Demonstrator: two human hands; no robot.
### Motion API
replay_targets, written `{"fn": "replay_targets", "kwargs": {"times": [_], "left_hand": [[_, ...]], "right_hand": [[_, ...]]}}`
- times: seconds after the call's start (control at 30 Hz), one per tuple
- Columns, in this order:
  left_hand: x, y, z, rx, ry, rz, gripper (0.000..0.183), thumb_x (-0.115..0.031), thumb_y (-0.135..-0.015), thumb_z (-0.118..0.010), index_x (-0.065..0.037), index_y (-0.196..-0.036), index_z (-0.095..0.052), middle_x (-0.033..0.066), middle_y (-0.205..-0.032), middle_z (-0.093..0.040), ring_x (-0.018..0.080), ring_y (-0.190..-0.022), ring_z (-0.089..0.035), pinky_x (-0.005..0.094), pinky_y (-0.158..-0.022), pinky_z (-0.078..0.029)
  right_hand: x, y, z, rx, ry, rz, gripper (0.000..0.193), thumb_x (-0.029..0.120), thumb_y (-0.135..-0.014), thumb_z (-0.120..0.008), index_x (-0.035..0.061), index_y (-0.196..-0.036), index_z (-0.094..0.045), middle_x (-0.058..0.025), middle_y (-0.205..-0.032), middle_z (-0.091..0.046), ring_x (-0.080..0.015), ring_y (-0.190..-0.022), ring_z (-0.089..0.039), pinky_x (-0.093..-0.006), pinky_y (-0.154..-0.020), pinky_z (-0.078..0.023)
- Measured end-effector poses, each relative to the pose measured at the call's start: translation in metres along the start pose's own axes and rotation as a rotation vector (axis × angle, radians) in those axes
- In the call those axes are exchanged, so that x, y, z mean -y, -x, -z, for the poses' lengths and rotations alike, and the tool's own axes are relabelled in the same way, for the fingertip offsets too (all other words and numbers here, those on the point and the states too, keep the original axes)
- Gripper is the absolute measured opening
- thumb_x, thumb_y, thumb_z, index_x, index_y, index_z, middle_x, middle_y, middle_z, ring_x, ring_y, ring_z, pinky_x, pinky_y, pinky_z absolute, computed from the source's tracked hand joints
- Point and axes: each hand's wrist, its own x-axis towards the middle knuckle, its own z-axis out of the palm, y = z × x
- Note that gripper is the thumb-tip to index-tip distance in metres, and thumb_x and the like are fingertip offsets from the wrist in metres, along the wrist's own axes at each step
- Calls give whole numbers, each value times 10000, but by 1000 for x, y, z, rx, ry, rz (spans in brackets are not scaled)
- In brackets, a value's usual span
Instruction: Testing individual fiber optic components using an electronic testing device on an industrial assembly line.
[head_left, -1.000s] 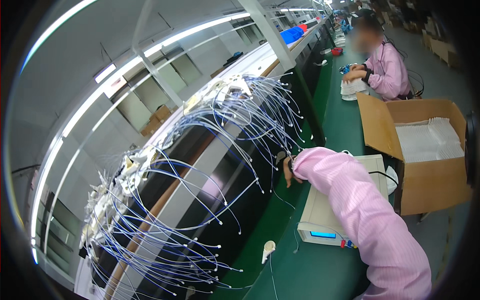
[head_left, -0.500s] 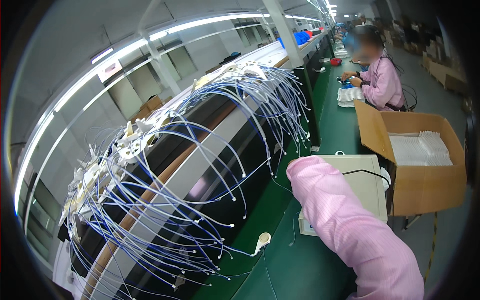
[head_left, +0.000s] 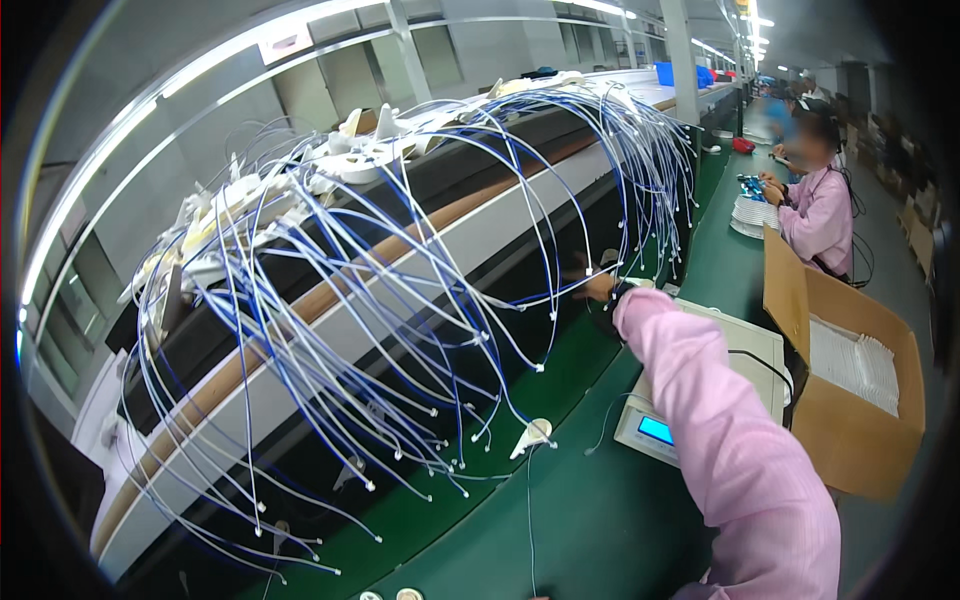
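While the right hand [head_left: 597, 285] reaches just left of the unit [head_left: 745, 335], its fingers are spread – whether they touch a cable cannot be told. Left hand: out of view, state unknown.

Cables [head_left: 430, 240], blue and white, lie left of the unit, draped over the shelf [head_left: 250, 358]. Long axes: arched out from the shelf top, then bending down; most white tips point down and toward the bench [head_left: 480, 545]. The bunch nearest the hand hangs almost vertical.

White fitting [head_left: 533, 437], on the bench left of the unit: narrow end points down-left, a thin lead trailing from it.

Containers: carton [head_left: 863, 440] right of the unit, flap raised, white parts [head_left: 850, 362] packed in a row inside. Blue bin [head_left: 678, 74] beyond the unit, on the shelf – contents not discernible.
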Motion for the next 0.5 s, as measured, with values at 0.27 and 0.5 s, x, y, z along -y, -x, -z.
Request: {"fn": "replay_targets", "kwargs": {"times": [0.27,0.5], "left_hand": [[-17,19,-3,-41,9,-53,264,-142,-952,-518,57,-1101,-606,122,-1014,-666,158,-870,-624,242,-776,-460],[-13,30,-14,119,7,-112,256,-74,-937,-530,74,-1138,-590,131,-1071,-658,171,-965,-628,254,-868,-460]], "right_hand": [[140,155,-317,772,1650,105,312,313,-790,-595,42,-913,-687,-189,-893,-672,-372,-844,-645,-460,-762,-519],[114,253,-361,1026,2106,14,179,187,-770,-646,68,-886,-713,-116,-912,-698,-290,-883,-670,-383,-685,-530]]}}
